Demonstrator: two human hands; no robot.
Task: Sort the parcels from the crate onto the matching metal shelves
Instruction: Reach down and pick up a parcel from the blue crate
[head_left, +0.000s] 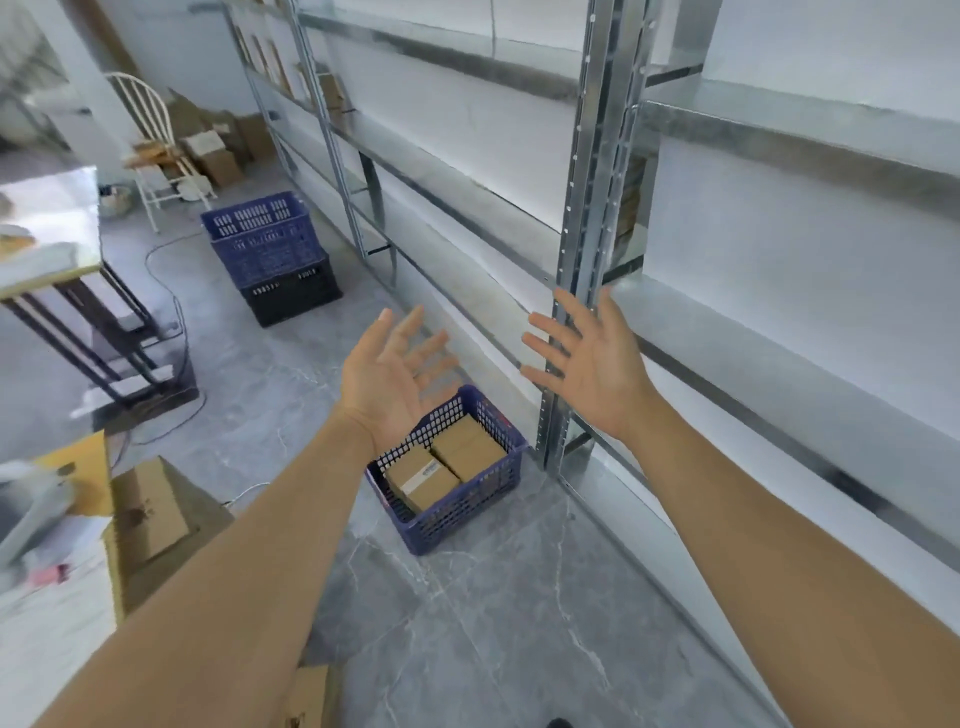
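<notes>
A blue plastic crate stands on the grey floor beside the upright of the metal shelves. Inside it lie brown cardboard parcels: one with a white label at the left, a plain one at the right. My left hand is stretched out above the crate, palm up, fingers spread, holding nothing. My right hand is also open, fingers apart, in front of the shelf upright. The near shelf boards are bare; a few parcels stand on the far shelves.
Two stacked crates, blue on black, stand further along the shelving. A table with dark legs is at the left, a white chair and cardboard boxes behind it. Flat cartons lie at the lower left. A cable runs over the floor.
</notes>
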